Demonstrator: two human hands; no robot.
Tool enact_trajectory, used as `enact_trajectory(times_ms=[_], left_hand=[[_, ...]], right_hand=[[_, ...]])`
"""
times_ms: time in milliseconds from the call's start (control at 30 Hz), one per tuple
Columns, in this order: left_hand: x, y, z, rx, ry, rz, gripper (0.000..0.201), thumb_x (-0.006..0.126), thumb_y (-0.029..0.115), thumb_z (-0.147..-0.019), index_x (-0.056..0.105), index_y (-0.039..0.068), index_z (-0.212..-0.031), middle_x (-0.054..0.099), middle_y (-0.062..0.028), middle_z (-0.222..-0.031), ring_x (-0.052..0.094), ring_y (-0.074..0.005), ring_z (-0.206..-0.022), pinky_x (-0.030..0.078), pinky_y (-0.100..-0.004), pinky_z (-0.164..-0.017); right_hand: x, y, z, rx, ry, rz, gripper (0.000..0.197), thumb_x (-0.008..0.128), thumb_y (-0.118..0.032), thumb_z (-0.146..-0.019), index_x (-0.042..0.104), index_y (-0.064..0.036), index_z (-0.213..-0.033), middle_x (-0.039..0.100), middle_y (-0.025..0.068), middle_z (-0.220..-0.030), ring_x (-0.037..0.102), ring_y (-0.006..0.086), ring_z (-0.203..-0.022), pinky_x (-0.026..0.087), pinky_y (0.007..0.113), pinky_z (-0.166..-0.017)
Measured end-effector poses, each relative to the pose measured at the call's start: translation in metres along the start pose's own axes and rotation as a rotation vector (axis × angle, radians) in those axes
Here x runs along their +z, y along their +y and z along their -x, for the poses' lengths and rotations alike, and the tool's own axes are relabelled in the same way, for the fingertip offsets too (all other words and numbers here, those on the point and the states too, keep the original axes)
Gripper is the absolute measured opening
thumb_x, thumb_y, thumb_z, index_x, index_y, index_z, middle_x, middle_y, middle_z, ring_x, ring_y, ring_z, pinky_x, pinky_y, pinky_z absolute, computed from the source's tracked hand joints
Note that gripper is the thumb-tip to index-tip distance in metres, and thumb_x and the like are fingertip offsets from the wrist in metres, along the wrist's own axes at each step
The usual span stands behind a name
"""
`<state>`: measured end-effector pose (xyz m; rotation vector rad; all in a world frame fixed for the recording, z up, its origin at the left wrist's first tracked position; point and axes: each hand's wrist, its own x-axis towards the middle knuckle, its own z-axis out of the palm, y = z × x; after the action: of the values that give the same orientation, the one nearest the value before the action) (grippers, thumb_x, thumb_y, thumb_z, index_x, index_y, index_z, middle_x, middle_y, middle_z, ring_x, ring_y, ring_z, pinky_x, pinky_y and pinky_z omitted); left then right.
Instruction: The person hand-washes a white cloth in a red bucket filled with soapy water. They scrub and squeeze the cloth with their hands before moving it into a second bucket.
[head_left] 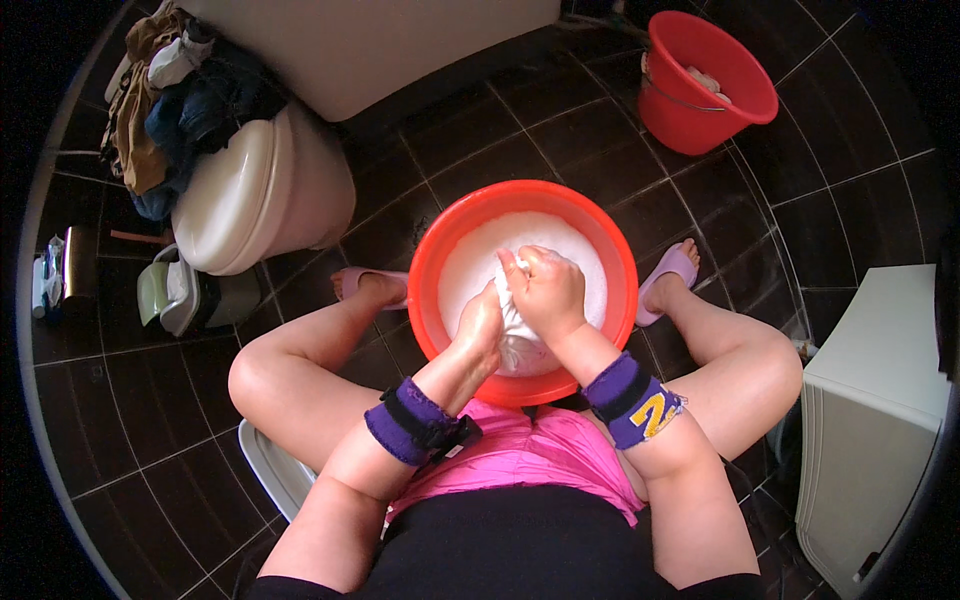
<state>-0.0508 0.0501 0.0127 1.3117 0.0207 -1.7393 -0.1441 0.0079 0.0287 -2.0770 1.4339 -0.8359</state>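
A round red basin point(430, 262) full of white soapy water stands on the dark tiled floor between my knees. Both hands are inside it, closed around a white cloth point(518, 338). My left hand point(481, 325) grips the cloth low on its left side. My right hand point(545, 288) clenches the top of the same cloth just above the foam. The two hands touch each other. Purple bands wrap both wrists. Most of the cloth is hidden by my fingers and the suds.
A red bucket point(748, 105) with pale cloth inside stands at the back right. A white toilet point(265, 190) at the left carries a heap of clothes point(180, 95). A small green bin point(165, 292) sits below it, and a white cabinet point(880, 380) stands at the right.
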Motion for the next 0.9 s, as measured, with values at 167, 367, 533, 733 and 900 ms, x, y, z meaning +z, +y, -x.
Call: enact_trajectory(times_ms=[167, 367, 533, 733, 900], left_hand=[[-0.014, -0.014, -0.01, 0.077, -0.016, -0.015, 0.027, 0.045, 0.029, -0.094, 0.06, 0.006, -0.097, 0.064, -0.0048, -0.086, 0.061, -0.0166, -0.075, 0.05, -0.0305, -0.066], [-0.01, 0.003, -0.017, 0.002, -0.068, -0.05, 0.044, 0.04, 0.035, -0.094, 0.053, 0.001, -0.119, 0.061, -0.0114, -0.111, 0.061, -0.0225, -0.098, 0.05, -0.0357, -0.082], [-0.017, 0.022, -0.064, -0.006, 0.184, -0.06, 0.047, 0.039, 0.038, -0.096, 0.052, -0.001, -0.119, 0.058, -0.0136, -0.117, 0.06, -0.0259, -0.102, 0.049, -0.0366, -0.085], [-0.052, 0.001, -0.161, 0.458, 0.313, -1.073, 0.053, 0.054, 0.034, -0.085, 0.051, -0.009, -0.117, 0.058, -0.0288, -0.11, 0.058, -0.0391, -0.103, 0.045, -0.0409, -0.088], [-0.114, -0.022, -0.215, 0.199, 0.144, -1.589, 0.032, 0.059, 0.023, -0.078, 0.067, -0.002, -0.097, 0.064, -0.0229, -0.101, 0.06, -0.0339, -0.102, 0.046, -0.0395, -0.086]], right_hand=[[0.002, -0.024, 0.018, -0.122, -0.003, -0.128, 0.022, 0.06, -0.028, -0.079, 0.059, -0.0098, -0.067, 0.059, 0.0114, -0.067, 0.059, 0.032, -0.061, 0.048, 0.041, -0.058], [0.016, 0.056, -0.019, 0.388, -0.275, -0.323, 0.043, 0.054, -0.044, -0.087, 0.062, -0.0051, -0.07, 0.062, 0.0164, -0.071, 0.06, 0.0345, -0.067, 0.047, 0.044, -0.06], [0.024, 0.098, -0.046, 0.422, -0.308, -0.195, 0.054, 0.049, -0.051, -0.088, 0.066, 0.0007, -0.083, 0.064, 0.0251, -0.082, 0.062, 0.0382, -0.084, 0.047, 0.045, -0.074], [0.07, 0.149, -0.05, 0.446, -0.388, -0.041, 0.049, 0.058, -0.034, -0.082, 0.054, 0.003, -0.114, 0.056, 0.0284, -0.112, 0.055, 0.0403, -0.104, 0.044, 0.043, -0.091], [0.129, 0.174, -0.021, 0.297, -0.944, 0.191, 0.036, 0.059, -0.028, -0.081, 0.062, -0.0004, -0.104, 0.062, 0.0238, -0.104, 0.058, 0.037, -0.1, 0.045, 0.043, -0.088]])
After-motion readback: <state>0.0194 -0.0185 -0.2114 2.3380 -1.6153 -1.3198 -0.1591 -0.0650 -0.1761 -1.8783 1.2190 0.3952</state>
